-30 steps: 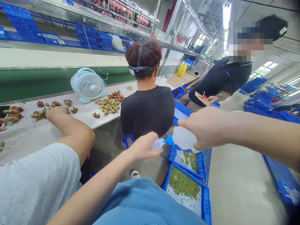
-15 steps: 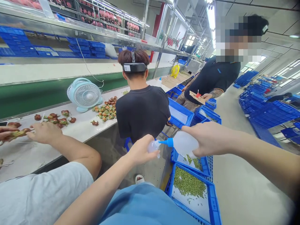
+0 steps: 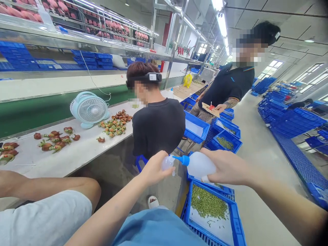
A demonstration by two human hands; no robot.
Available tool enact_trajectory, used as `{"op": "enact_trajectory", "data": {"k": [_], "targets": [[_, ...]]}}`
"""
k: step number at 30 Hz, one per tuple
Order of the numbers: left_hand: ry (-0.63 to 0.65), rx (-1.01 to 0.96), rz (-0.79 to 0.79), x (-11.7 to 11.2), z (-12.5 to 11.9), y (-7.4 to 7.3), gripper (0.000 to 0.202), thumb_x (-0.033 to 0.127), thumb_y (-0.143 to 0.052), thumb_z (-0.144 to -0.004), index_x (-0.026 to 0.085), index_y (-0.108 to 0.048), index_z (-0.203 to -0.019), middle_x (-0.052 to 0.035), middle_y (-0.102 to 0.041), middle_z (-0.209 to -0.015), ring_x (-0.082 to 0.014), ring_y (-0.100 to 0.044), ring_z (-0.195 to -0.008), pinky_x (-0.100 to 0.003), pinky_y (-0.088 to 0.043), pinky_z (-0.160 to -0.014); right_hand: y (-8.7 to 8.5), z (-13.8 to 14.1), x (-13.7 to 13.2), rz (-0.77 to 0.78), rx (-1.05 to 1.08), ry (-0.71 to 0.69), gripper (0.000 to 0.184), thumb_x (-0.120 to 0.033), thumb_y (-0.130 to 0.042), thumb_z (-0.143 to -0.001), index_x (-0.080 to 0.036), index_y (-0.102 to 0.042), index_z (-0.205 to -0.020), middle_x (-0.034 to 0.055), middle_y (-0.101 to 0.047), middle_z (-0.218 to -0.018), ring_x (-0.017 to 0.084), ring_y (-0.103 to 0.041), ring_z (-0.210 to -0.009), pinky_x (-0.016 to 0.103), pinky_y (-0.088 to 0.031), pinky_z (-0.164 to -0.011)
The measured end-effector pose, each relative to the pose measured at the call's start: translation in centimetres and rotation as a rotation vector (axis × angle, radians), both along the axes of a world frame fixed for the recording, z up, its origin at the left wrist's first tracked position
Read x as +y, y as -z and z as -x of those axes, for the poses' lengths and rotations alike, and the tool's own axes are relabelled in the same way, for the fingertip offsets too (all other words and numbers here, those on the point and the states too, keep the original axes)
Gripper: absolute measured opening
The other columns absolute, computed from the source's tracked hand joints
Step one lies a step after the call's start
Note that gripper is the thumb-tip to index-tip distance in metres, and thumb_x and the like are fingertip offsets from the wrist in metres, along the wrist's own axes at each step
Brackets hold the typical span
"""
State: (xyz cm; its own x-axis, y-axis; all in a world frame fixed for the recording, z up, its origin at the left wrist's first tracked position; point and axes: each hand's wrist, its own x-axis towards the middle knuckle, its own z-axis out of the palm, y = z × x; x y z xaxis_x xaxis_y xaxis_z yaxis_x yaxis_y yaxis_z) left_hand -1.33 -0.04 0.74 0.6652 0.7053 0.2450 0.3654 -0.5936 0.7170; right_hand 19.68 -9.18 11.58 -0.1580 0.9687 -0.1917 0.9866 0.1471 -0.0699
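Note:
In the middle of the head view, my left hand (image 3: 155,168) is closed around a small translucent bottle (image 3: 167,163). A bigger translucent squeeze bottle (image 3: 200,166) lies on its side in the grip of my right hand (image 3: 227,166). Its blue nozzle (image 3: 183,159) points left, and the tip meets the mouth of the small bottle. Whether the tip is inside or only against the mouth, I cannot tell. Both bottles are held in the air, above the floor and beside the blue trays.
Below my right hand sits a blue tray (image 3: 237,218) with small green pieces. A co-worker in black (image 3: 159,126) sits ahead; another (image 3: 228,85) stands at right holding cardboard. On the white table (image 3: 84,150) are a fan (image 3: 91,108) and brown-green figures (image 3: 55,138). A co-worker's arm (image 3: 51,187) is at left.
The left co-worker's hands have pulled back from the figures. The seated co-worker's head has turned left. My right hand sits slightly lower in view; both bottles stay held together.

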Motion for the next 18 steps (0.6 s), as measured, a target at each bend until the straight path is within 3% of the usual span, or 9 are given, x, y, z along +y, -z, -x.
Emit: {"op": "enact_trajectory", "data": {"k": [5,9,13,18], "targets": [[0.028,-0.032,0.033,-0.1,-1.3,-0.3,0.018,0.034,-0.052,-0.074,0.018,-0.045,-0.080,0.0019,-0.048,-0.073,-0.0149,-0.047,-0.067,-0.026,-0.036,-0.059,1.1,-1.7,-1.3,-0.053,0.224,0.164,0.038,-0.035,-0.069,-0.061,-0.022,-0.045,-0.087,-0.0009,-0.056,-0.075,0.023,-0.054,-0.068,0.024,-0.034,-0.050],[0.014,0.012,0.106,0.4,-2.4,0.6,0.021,0.039,-0.048,-0.075,0.019,-0.043,-0.078,0.0019,-0.046,-0.071,-0.0155,-0.045,-0.065,-0.026,-0.036,-0.059,2.0,-5.5,-1.8,-0.092,0.462,0.327,0.040,-0.033,-0.069,-0.063,-0.023,-0.045,-0.095,-0.0017,-0.056,-0.078,0.021,-0.054,-0.068,0.023,-0.038,-0.051],[0.003,0.034,0.124,1.1,-4.3,1.8,0.028,0.046,-0.045,-0.076,0.019,-0.043,-0.079,0.0012,-0.046,-0.070,-0.0164,-0.046,-0.064,-0.027,-0.038,-0.059,2.8,-12.5,-0.8,-0.230,0.515,0.434,0.042,-0.040,-0.066,-0.066,-0.020,-0.047,-0.097,0.0016,-0.056,-0.088,0.023,-0.054,-0.076,0.028,-0.042,-0.061],[-0.088,-0.019,0.165,2.5,-9.4,2.3,0.030,0.050,-0.047,-0.072,0.021,-0.046,-0.078,0.0005,-0.050,-0.068,-0.0181,-0.049,-0.062,-0.028,-0.041,-0.057,2.8,-24.4,2.9,-0.307,0.511,0.507,0.047,-0.044,-0.061,-0.069,-0.018,-0.046,-0.105,0.0049,-0.056,-0.096,0.026,-0.053,-0.084,0.031,-0.043,-0.067]]}}
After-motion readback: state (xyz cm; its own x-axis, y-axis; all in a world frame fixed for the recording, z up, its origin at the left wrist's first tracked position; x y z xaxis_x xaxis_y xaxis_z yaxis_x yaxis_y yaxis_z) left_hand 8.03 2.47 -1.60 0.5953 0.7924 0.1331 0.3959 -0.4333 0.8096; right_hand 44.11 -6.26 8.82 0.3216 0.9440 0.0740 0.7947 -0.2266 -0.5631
